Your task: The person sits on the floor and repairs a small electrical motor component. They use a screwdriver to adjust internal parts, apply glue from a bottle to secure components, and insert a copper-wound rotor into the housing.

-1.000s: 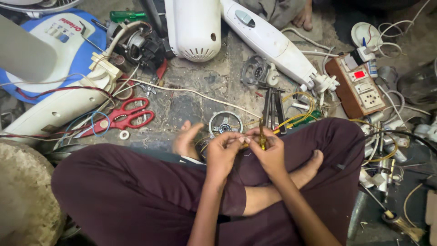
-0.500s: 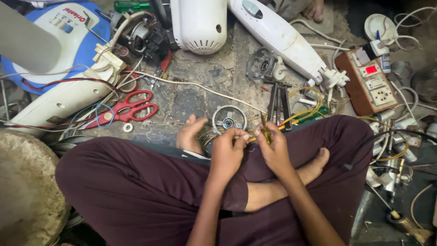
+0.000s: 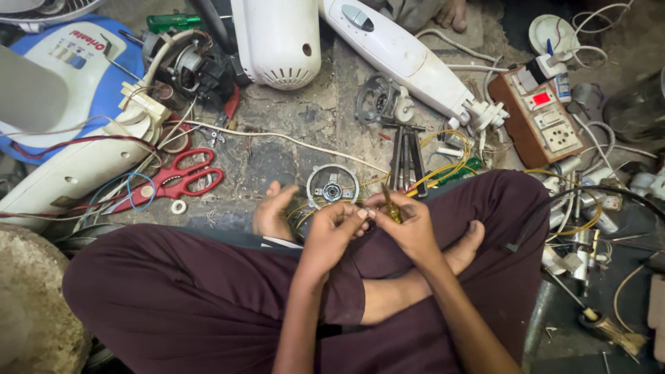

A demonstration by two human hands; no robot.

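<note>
I sit cross-legged in maroon trousers on the floor. My left hand (image 3: pixel 331 234) and my right hand (image 3: pixel 410 228) meet over my lap, fingertips touching. The right hand grips a small yellowish screwdriver (image 3: pixel 391 206) that points up between the fingers. The left hand pinches thin yellow wires (image 3: pixel 303 210) that run toward a round metal motor cover (image 3: pixel 332 187), which lies just beyond the hands by my bare foot (image 3: pixel 273 211). What sits between the fingertips is hidden.
Red scissors (image 3: pixel 173 181) lie at the left. A white fan housing (image 3: pixel 277 41), a bare motor (image 3: pixel 197 66) and a long white appliance body (image 3: pixel 402 48) lie beyond. Dark pliers (image 3: pixel 407 156), a brown socket board (image 3: pixel 540 118) and loose wires crowd the right.
Both hands stay together over my lap with small finger movements. The head view has shifted slightly, so the floor clutter sits a little differently in frame.
</note>
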